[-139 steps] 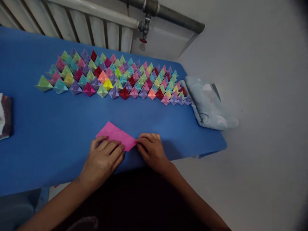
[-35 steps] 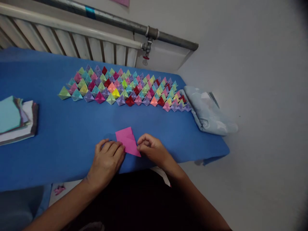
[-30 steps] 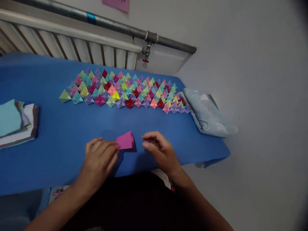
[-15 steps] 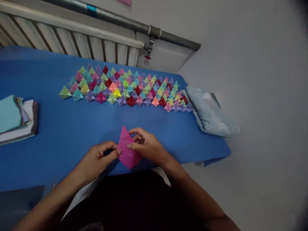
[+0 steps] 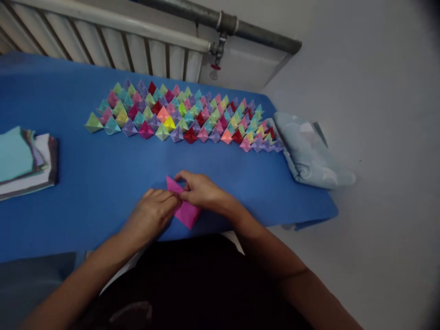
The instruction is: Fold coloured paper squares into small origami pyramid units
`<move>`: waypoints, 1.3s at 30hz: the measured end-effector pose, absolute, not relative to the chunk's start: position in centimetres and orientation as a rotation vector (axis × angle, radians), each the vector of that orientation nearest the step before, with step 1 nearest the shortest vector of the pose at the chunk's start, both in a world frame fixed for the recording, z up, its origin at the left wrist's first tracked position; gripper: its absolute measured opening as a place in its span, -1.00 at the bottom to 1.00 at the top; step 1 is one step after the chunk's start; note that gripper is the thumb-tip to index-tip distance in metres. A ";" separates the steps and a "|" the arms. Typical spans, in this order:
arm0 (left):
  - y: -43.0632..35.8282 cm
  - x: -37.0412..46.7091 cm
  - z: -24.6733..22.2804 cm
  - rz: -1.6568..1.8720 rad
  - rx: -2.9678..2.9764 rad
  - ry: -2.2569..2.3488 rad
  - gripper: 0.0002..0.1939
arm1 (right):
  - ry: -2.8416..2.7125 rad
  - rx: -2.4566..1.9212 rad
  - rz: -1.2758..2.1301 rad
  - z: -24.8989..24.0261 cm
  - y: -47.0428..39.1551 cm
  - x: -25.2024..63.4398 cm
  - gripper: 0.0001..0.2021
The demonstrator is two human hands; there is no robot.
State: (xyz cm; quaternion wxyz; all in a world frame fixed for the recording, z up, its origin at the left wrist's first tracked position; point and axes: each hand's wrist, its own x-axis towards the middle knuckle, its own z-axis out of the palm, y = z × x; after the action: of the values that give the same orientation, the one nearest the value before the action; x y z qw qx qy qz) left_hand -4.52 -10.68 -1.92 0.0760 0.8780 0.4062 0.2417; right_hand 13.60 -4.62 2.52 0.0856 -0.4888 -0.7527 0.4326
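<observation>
A pink folded paper (image 5: 187, 213) is held between both hands near the front edge of the blue-covered table (image 5: 113, 183). My left hand (image 5: 154, 210) is closed on its left side, with the fingertips reaching over the middle of the paper. On the right side, my right hand (image 5: 196, 189) pinches the paper, thumb near the middle and index finger by the upper tip. The fingertips of both hands nearly meet. Beyond them, several rows of small folded paper boats (image 5: 177, 134) in many colours stand close together.
At the left lies a stack of coloured paper sheets (image 5: 15, 156). A folded grey-blue cloth (image 5: 304, 149) rests at the table's right end. Behind the table are a white radiator (image 5: 106, 46) and a metal pipe (image 5: 264, 35) with a red-handled valve (image 5: 216, 67).
My left hand has turned over the paper, its fingers now covering the middle. The paper's upper part looks narrower and more tilted. The whole view has shifted slightly.
</observation>
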 end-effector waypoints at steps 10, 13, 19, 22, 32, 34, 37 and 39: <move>-12.0 -4.9 -1.2 0.630 2.700 1.189 -0.80 | -1.686 -1.574 1.671 2.5 -7.8 17.7 -0.64; -12.5 -4.4 -1.1 0.614 2.752 1.220 -0.80 | -1.594 -1.586 1.732 2.6 -7.6 17.5 -0.76; -13.2 -3.9 -1.1 0.654 2.753 1.263 -0.79 | -1.593 -1.598 1.707 2.2 -7.3 17.6 -0.87; -13.3 -3.7 -1.0 0.666 2.747 1.282 -0.74 | -1.576 -1.608 1.683 1.9 -7.2 17.6 -0.87; -13.1 -3.4 -1.5 0.753 2.895 1.284 -0.81 | -2.233 -1.275 0.788 1.2 -10.0 19.7 -0.70; -13.1 -3.4 -1.6 0.736 2.892 1.295 -0.81 | -2.362 -1.200 0.704 0.6 -10.4 19.8 -0.67; -13.2 -3.4 -1.6 0.725 2.890 1.305 -0.81 | -2.448 -1.235 0.611 -0.3 -10.4 19.5 -0.74; -13.2 -3.4 -1.6 0.726 2.882 1.309 -0.82 | -2.449 -1.264 0.594 -0.8 -10.3 19.5 -0.77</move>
State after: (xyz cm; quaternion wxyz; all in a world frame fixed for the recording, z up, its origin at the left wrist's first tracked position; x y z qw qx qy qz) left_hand -3.39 -13.18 -1.65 -0.0529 0.8862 0.4026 0.2232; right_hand 19.48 -10.31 -0.84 0.1607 -0.4425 -0.8574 0.2081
